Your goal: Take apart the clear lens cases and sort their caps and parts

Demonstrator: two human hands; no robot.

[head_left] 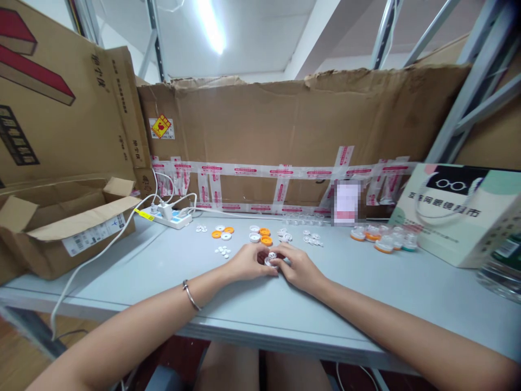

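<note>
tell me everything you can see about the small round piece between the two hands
The small round piece looks whitish or clear, like plastic, with a shiny rim and a small white part showing at its top. It sits between the fingers of the left hand and right hand, partly covered by them, just nearer the person than an orange ring. Whether it touches the table, and its finer detail, cannot be told.

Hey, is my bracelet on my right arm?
No, the bracelet is on the same arm as the left hand, and none shows beside the right hand.
</note>
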